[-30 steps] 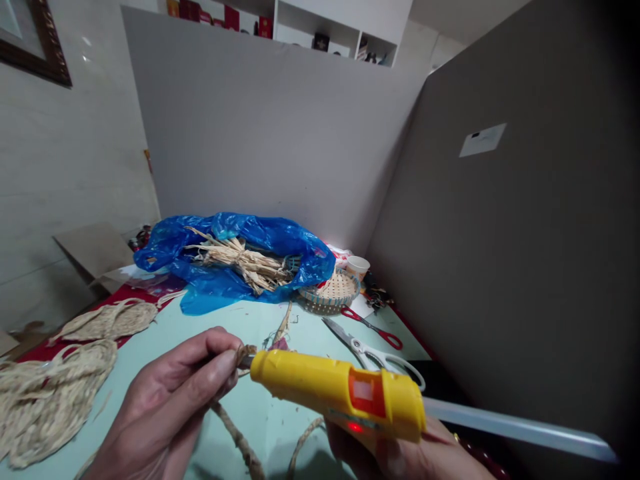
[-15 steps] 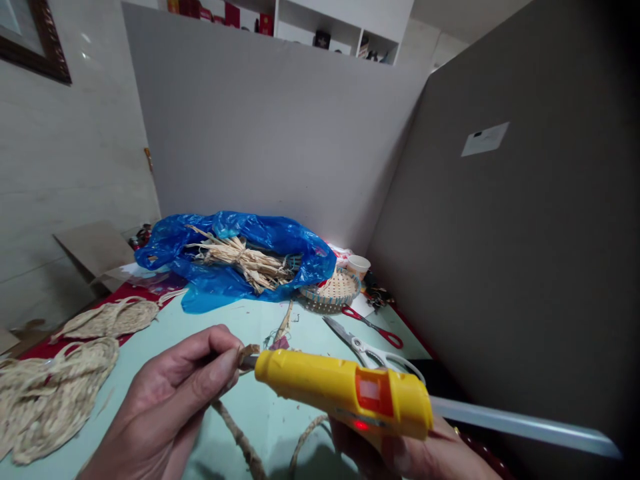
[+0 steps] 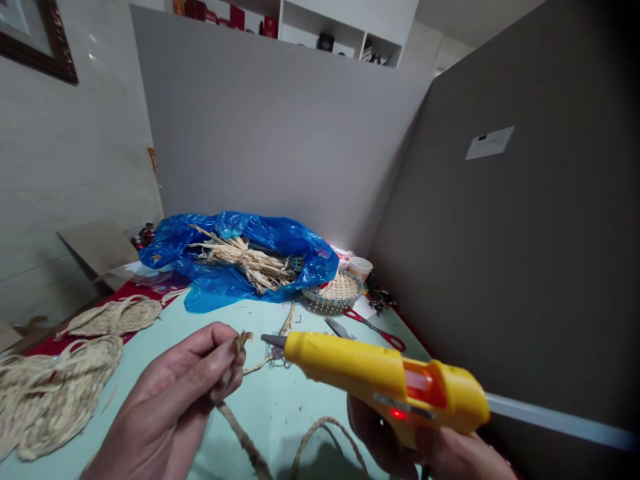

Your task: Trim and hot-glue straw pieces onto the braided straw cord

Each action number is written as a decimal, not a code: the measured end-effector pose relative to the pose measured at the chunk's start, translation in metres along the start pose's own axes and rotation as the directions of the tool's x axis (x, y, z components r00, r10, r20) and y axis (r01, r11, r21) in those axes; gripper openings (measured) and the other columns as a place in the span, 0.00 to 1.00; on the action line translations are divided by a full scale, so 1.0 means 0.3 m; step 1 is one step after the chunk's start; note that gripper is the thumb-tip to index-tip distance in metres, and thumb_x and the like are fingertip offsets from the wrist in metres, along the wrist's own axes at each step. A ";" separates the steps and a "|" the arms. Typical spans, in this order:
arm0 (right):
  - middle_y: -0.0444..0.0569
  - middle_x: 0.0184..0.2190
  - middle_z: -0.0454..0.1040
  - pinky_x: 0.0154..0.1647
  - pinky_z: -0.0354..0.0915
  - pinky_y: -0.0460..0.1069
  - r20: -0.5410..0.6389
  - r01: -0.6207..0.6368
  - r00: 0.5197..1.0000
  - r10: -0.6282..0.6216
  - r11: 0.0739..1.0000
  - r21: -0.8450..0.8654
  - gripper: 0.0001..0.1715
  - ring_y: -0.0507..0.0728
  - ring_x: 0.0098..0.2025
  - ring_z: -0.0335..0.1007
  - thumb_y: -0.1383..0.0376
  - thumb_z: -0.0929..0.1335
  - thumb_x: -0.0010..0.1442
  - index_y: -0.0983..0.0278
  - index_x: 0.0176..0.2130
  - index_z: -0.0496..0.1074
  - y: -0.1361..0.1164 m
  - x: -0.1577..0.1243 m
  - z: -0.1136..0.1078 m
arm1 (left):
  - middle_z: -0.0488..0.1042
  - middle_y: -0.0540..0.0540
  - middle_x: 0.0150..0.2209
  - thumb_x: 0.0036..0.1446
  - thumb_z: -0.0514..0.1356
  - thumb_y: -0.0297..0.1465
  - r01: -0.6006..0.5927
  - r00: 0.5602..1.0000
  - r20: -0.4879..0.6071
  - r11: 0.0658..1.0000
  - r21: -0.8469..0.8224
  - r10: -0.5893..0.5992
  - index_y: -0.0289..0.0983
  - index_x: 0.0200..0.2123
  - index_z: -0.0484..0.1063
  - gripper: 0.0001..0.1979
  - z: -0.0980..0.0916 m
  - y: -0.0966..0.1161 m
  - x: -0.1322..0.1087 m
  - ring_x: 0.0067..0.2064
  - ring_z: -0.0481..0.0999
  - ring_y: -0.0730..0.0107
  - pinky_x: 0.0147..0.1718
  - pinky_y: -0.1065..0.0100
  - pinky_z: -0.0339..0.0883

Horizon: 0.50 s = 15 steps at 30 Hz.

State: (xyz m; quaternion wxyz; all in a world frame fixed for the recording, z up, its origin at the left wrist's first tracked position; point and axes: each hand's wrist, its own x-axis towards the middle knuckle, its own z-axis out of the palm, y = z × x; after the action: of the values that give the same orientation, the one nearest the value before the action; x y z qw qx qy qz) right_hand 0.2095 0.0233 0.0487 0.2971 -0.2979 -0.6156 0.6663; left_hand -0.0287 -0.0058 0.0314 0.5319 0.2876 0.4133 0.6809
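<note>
Pinching the frayed end of a straw rope (image 3: 241,341) between thumb and fingers (image 3: 220,365), the left hand (image 3: 180,397) holds it above the table (image 3: 280,407), and the rest of the rope trails down to the table. The right hand (image 3: 440,452) is clenched around the grip of a yellow glue gun (image 3: 385,381). The gun's tip is near the rope end but apart from it. Farther back lie a blue bag (image 3: 295,243) of dried husks (image 3: 245,259), a small basket (image 3: 336,292) and red scissors (image 3: 376,327).
</note>
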 end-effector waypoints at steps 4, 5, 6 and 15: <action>0.40 0.21 0.57 0.24 0.47 0.47 0.121 0.045 0.992 -0.037 0.997 -0.060 0.35 0.49 0.23 0.49 0.35 0.67 0.51 0.65 0.30 0.68 0.023 -0.009 -0.012 | 0.67 0.50 0.24 0.41 0.73 0.39 0.010 1.000 0.001 1.000 -0.003 -0.010 0.40 0.27 0.78 0.12 0.017 0.006 -0.018 0.29 0.62 0.72 0.26 0.76 0.64; 0.40 0.20 0.57 0.23 0.46 0.47 0.123 0.057 0.991 -0.048 0.996 -0.071 0.35 0.48 0.22 0.48 0.35 0.67 0.52 0.65 0.30 0.67 0.027 -0.007 -0.009 | 0.67 0.50 0.24 0.41 0.73 0.40 0.013 1.000 -0.001 1.000 0.003 -0.013 0.40 0.27 0.78 0.12 0.020 0.005 -0.024 0.29 0.62 0.72 0.27 0.76 0.64; 0.39 0.20 0.56 0.23 0.46 0.47 0.105 0.073 0.992 -0.065 0.994 -0.075 0.34 0.48 0.21 0.47 0.35 0.67 0.53 0.64 0.29 0.65 0.031 -0.005 -0.007 | 0.67 0.50 0.24 0.41 0.73 0.39 0.006 1.000 0.000 1.000 0.015 -0.006 0.39 0.26 0.78 0.12 0.023 0.004 -0.029 0.30 0.62 0.71 0.27 0.76 0.63; 0.40 0.20 0.58 0.22 0.45 0.46 0.090 0.066 0.994 -0.060 0.995 -0.069 0.35 0.47 0.21 0.46 0.35 0.68 0.53 0.65 0.29 0.68 0.056 -0.006 -0.004 | 0.63 0.52 0.21 0.40 0.73 0.39 -0.016 0.999 -0.043 0.999 0.034 0.018 0.40 0.27 0.80 0.12 0.028 0.001 -0.025 0.25 0.57 0.74 0.22 0.76 0.58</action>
State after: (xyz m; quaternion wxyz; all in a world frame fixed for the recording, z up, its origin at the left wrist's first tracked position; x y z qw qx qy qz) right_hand 0.2112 0.0216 0.0318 0.2795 -0.2593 -0.6609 0.6464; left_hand -0.0197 -0.0110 0.0362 0.5121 0.2850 0.4335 0.6845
